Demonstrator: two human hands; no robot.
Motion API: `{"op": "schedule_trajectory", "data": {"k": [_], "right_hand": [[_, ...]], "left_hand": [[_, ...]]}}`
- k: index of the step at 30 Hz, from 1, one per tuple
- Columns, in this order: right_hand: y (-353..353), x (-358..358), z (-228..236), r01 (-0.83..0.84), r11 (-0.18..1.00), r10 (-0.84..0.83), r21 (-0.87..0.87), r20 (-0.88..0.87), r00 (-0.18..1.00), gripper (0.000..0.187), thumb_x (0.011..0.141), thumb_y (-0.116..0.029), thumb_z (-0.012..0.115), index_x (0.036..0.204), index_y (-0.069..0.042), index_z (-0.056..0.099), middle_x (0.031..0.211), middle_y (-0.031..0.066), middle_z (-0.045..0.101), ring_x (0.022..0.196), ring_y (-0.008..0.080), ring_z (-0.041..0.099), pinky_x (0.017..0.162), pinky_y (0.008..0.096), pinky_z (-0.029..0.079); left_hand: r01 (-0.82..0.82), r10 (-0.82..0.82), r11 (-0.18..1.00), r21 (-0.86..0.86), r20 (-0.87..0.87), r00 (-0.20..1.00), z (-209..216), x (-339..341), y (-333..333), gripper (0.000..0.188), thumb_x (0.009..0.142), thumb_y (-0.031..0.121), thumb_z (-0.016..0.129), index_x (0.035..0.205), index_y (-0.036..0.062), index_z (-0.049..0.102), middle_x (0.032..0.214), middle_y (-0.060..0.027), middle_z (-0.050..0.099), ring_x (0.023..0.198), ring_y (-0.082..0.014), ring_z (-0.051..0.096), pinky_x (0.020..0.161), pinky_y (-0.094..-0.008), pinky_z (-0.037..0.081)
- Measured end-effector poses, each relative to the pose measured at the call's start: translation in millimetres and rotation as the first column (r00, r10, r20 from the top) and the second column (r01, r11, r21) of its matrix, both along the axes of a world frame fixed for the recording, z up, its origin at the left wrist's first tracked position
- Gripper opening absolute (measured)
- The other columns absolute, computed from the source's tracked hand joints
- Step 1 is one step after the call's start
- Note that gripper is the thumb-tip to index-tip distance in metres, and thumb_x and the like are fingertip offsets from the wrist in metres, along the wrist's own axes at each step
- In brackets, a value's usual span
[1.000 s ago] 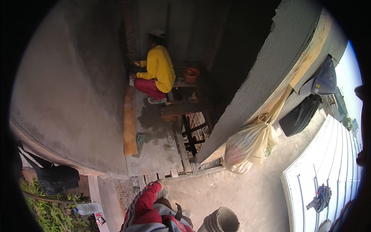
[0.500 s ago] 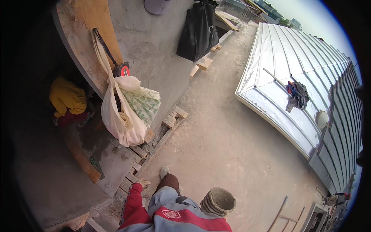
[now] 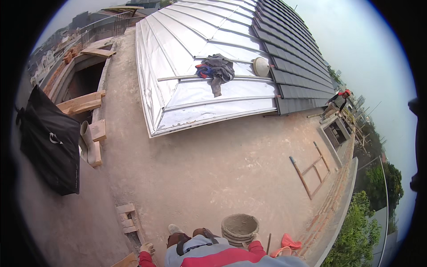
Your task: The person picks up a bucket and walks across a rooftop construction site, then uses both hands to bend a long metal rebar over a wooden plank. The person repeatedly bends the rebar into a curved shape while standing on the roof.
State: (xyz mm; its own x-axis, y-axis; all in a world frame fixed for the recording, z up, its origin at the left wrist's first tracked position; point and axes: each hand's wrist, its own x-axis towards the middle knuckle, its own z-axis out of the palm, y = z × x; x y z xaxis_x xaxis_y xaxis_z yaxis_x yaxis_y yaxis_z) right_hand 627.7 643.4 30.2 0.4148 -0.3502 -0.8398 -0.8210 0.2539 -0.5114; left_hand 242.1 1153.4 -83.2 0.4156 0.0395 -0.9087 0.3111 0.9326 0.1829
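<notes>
My left hand (image 3: 147, 248), coming out of a red sleeve, hangs low beside the wooden slats (image 3: 126, 218) set in the floor at lower left. It looks open, with nothing visible in it. At the right side of a cement-crusted bucket stack (image 3: 228, 233) is my right hand (image 3: 256, 237). It is close to or touching the rim; its fingers are too small to make out. The top bucket has a grey, mortar-coated inside and stands upright on the floor just ahead of my body.
A metal-sheeted sloping roof (image 3: 187, 100) carries a bundle of clothes (image 3: 219, 69) and a round hat (image 3: 261, 66). A black bag (image 3: 51, 147) hangs at left near a floor opening (image 3: 84, 80). A ladder-like frame (image 3: 311, 171) lies right. A person (image 3: 336, 102) is at far right.
My view has swung right, so the hanging white bag and the person in yellow are out of sight. My right hand has come into view at the bucket stack.
</notes>
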Motion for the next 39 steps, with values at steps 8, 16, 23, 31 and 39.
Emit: {"op": "schedule_trajectory", "data": {"k": [8, 16, 23, 31, 39], "right_hand": [[176.7, 154.9, 5.3, 0.183, 0.981, -0.188, 0.063, 0.082, 0.979, 0.041, 0.067, -0.019, 0.07, 0.106, -0.014, 0.059, 0.108, 0.0127, 0.051, 0.097, 0.0347, 0.051, 0.066, 0.0548, 0.052], [444.4, 337.0, 42.0, -0.089, 0.994, 0.078, 0.064, 0.162, 0.984, 0.012, 0.076, -0.028, 0.063, 0.082, -0.018, 0.06, 0.085, 0.0011, 0.055, 0.087, 0.0259, 0.051, 0.067, 0.0519, 0.046], [655.6, 464.0, 57.3, -0.394, 0.856, 0.354, 0.336, 0.175, 0.919, 0.015, 0.08, -0.03, 0.059, 0.09, -0.019, 0.06, 0.086, 0.0003, 0.057, 0.091, 0.0262, 0.053, 0.075, 0.0514, 0.045], [944.6, 506.0, 109.7, -0.533, 0.662, 0.474, 0.527, 0.258, 0.842, 0.012, 0.079, -0.029, 0.06, 0.081, -0.017, 0.06, 0.092, 0.0051, 0.06, 0.093, 0.0296, 0.054, 0.081, 0.0551, 0.043], [1233.1, 528.7, 128.8, -0.598, 0.621, 0.469, 0.507, 0.37, 0.802, 0.021, 0.082, -0.032, 0.059, 0.085, -0.012, 0.053, 0.087, 0.0038, 0.057, 0.087, 0.0222, 0.054, 0.084, 0.046, 0.049]], "left_hand": [[0.071, -0.137, 0.84, 0.538, 0.083, 0.987, 64.5, 305.0, 276.5, 0.048, 0.083, 0.02, 0.059, 0.129, 0.0152, 0.045, 0.096, -0.0078, 0.059, 0.074, -0.0274, 0.061, 0.055, -0.0373, 0.044], [0.185, -0.177, 0.863, 0.47, -0.06, 0.982, 23.8, 401.4, 402.5, 0.023, 0.09, 0.031, 0.048, 0.108, 0.0181, 0.054, 0.09, -0.0053, 0.059, 0.075, -0.0319, 0.058, 0.058, -0.0414, 0.043], [-0.208, 0.242, 0.966, -0.15, 0.258, 0.935, -13.2, 336.0, 438.4, 0.02, 0.088, 0.03, 0.054, 0.096, 0.0127, 0.059, 0.058, 0.0001, 0.051, 0.052, -0.02, 0.053, 0.044, -0.0351, 0.037], [-0.345, 0.428, 0.902, 0.259, -0.426, 0.797, -1.3, 333.9, 543.5, 0.025, 0.086, 0.031, 0.059, 0.095, 0.0073, 0.059, 0.084, -0.007, 0.062, 0.078, -0.0309, 0.062, 0.067, -0.0449, 0.048], [-0.595, 0.609, 0.763, 0.252, 0.027, 0.793, 0.2, 376.2, 832.2, 0.016, 0.083, 0.025, 0.062, 0.089, 0.0103, 0.061, 0.075, -0.0069, 0.061, 0.061, -0.0273, 0.061, 0.048, -0.0402, 0.047]]}}
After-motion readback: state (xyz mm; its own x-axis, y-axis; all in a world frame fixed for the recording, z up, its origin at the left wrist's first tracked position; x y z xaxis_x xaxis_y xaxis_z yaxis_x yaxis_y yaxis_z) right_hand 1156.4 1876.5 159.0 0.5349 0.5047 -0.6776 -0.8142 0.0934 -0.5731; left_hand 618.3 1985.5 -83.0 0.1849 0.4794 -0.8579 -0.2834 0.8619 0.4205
